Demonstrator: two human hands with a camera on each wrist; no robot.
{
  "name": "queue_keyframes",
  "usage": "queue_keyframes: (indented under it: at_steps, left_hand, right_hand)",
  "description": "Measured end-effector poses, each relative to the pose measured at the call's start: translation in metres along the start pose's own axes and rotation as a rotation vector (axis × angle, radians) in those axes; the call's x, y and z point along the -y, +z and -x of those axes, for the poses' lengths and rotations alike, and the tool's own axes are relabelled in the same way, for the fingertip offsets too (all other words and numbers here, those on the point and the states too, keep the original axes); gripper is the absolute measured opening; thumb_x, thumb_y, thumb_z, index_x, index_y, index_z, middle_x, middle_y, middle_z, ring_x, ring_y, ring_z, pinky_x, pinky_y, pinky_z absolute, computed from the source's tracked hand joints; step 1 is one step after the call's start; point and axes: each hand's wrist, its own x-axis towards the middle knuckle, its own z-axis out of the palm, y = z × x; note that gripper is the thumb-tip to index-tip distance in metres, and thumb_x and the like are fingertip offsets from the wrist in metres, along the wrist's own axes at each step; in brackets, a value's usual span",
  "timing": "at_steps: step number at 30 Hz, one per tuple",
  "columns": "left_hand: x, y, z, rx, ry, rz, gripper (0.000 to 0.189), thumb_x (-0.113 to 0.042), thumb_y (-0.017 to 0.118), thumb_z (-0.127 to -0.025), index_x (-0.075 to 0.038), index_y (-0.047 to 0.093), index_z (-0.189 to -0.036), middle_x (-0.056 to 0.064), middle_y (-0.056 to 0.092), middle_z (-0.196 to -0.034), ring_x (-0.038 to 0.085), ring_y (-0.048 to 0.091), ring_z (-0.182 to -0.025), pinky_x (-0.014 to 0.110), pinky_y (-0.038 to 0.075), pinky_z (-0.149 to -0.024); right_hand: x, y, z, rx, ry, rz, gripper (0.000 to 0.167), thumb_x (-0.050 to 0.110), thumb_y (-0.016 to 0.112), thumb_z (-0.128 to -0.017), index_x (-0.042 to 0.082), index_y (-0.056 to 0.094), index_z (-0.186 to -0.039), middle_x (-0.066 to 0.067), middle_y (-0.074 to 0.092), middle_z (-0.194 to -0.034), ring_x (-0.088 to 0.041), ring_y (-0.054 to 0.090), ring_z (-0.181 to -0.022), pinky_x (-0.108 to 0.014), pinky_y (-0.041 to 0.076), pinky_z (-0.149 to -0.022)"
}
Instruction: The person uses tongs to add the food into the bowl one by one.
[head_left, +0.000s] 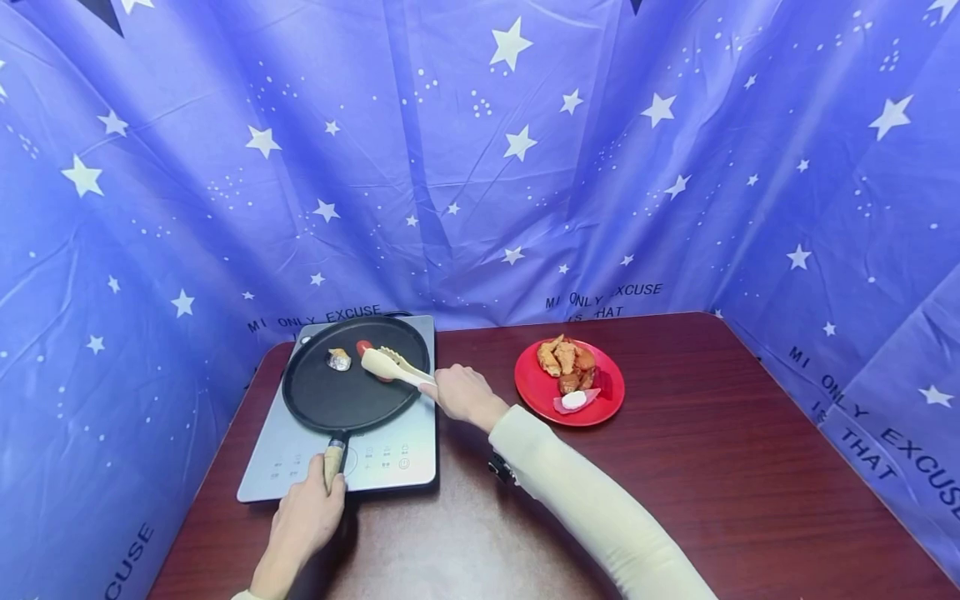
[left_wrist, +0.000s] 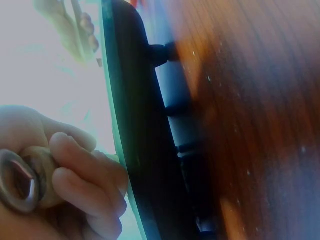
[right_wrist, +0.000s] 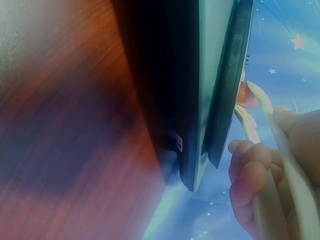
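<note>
My left hand [head_left: 307,510] grips the handle [head_left: 334,462] of a flat black frying pan [head_left: 330,400], its fingers curled round it in the left wrist view. In my right hand [head_left: 467,393] is a pair of cream tongs [head_left: 393,367], reaching over the pan's right side. A reddish piece of food [head_left: 363,347] shows by the tong tips; in the right wrist view a red-brown piece [right_wrist: 245,94] sits between or just behind them, I cannot tell which. Left of the tongs, a piece with a silver foil-like end [head_left: 340,360] lies in the pan.
The pan rests on a silver induction cooker [head_left: 262,475] at the table's left. To the right, a red plate [head_left: 531,390] bears fried chicken pieces [head_left: 564,357] and a pink-and-white piece [head_left: 574,401]. A blue star-patterned curtain [head_left: 480,183] surrounds the brown table [head_left: 712,450].
</note>
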Motion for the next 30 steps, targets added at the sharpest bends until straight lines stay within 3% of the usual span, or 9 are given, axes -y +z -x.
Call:
queue_keyframes:
  at_steps: [30]
  left_hand:
    - [0.000, -0.001, 0.000, -0.006, 0.010, 0.000, 0.049, -0.025, 0.046, -0.094, 0.002, 0.034, -0.132, 0.014, 0.055, -0.071, 0.029, 0.054, -0.063, 0.048, 0.042, -0.058]
  right_hand:
    - [0.007, -0.002, -0.022, 0.023, 0.036, 0.024, 0.044, 0.048, 0.049, -0.095, 0.013, 0.057, -0.069, -0.005, 0.054, -0.064, -0.021, 0.054, -0.056, -0.037, 0.045, -0.052]
